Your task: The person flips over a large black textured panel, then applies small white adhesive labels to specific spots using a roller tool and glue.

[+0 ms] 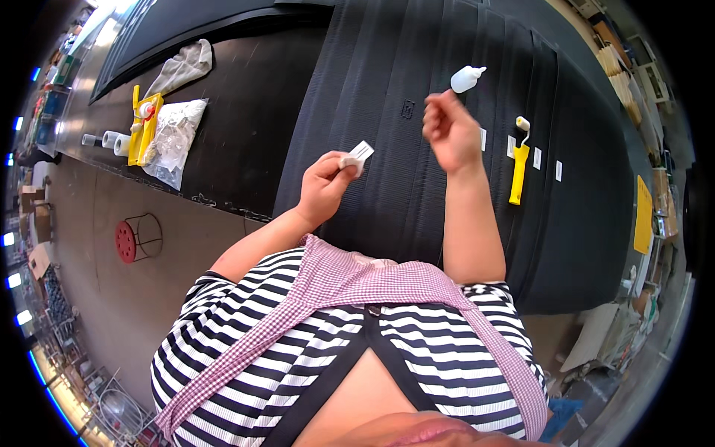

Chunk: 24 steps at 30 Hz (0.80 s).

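1. Head view: the left hand [324, 182] pinches a small white label strip [359, 155] between thumb and fingertips; the strip juts out past them, above the black ribbed mat [357, 74].
2. The right hand [449, 132] hangs above the mat, fingers loosely curled and holding nothing, right of the strip.
3. A white squeeze bottle [467, 77] lies on the mat beyond the right hand; a yellow-handled roller [519, 160] lies on the mat to that hand's right.

The scene is evenly and brightly lit. Glare is seen on the worktop [246, 127] far to the left of the hands. Straight edges are bent toward the dark rim. The right hand [449, 134] is slightly blurred.
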{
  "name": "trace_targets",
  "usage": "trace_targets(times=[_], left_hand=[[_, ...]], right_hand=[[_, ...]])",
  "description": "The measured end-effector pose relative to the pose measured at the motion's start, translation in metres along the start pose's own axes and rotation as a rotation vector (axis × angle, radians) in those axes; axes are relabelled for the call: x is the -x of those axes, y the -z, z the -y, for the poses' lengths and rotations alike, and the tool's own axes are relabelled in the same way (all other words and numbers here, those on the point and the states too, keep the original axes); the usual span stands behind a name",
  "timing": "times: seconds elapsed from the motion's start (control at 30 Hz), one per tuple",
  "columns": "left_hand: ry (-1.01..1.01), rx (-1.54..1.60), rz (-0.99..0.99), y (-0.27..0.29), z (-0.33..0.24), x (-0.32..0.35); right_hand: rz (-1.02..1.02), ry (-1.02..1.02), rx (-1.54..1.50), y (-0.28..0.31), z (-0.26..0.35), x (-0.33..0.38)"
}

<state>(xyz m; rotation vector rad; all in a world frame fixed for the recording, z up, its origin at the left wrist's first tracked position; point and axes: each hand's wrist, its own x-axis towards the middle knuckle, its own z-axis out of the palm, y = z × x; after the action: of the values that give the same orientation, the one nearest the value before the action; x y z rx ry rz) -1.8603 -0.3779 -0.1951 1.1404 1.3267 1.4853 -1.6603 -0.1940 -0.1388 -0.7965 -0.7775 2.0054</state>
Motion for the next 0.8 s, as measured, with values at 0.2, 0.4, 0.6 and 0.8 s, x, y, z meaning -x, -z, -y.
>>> trace_targets(times=[0.2, 0.4, 0.6, 0.8], left_hand=[[-0.102, -0.010, 0.065, -0.014, -0.019, -0.011], [-0.137, -0.161, 0.138, -0.027, -0.010, -0.007], [-0.179, -0.283, 0.277, -0.015, 0.008, -0.008], [-0.167, -0.307, 0.308, -0.016, 0.007, -0.008]], right_hand=[[0.079, -0.154, 0.510, -0.037, -0.032, 0.053], [0.076, 0.045, 0.748, -0.002, -0.041, 0.035], [-0.025, 0.256, 1.286, 0.020, -0.039, 0.002], [-0.136, 0.561, 1.442, 0.029, -0.041, -0.046]])
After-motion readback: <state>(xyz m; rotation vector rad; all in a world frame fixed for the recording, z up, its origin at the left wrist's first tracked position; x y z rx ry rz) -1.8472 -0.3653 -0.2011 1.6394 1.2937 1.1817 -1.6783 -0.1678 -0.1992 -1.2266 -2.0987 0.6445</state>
